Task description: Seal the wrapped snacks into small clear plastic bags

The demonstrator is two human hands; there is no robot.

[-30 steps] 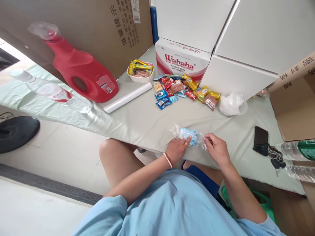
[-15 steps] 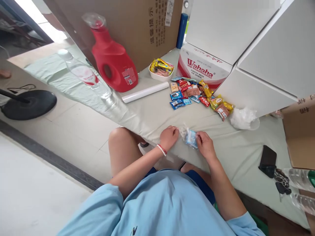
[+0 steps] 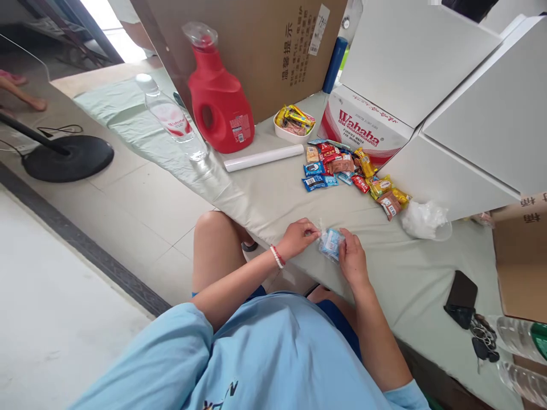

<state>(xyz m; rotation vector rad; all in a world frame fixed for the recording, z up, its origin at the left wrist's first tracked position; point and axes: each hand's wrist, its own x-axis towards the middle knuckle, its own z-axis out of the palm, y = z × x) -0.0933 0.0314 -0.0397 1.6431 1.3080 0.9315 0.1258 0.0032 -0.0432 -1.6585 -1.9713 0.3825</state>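
A small clear plastic bag (image 3: pixel 330 244) with a light-blue packet inside lies near the front edge of the cloth-covered table. The fingers of my left hand (image 3: pixel 300 236) pinch the bag's gathered clear end. At the bag's right side, my right hand (image 3: pixel 353 259) grips it between thumb and fingers. Beyond my hands sits a pile of wrapped snacks (image 3: pixel 342 163) in red, blue, brown and yellow. A white bowl (image 3: pixel 294 135) behind the pile holds more yellow and brown snacks. Crumpled clear plastic bags (image 3: pixel 425 219) lie right of the pile.
At the left stand a water bottle (image 3: pixel 173 121) and a red detergent jug (image 3: pixel 224 108). A white roll (image 3: pixel 264 158) lies before the jug. Boxes line the back, one a Wahaha carton (image 3: pixel 363 128). A black wallet-like item (image 3: pixel 461 299) and keys (image 3: pixel 482 333) lie right.
My left hand has moved right, closer to the packet, and now pinches the bag's end. The right hand still holds the bag's side. The whole view has shifted slightly.
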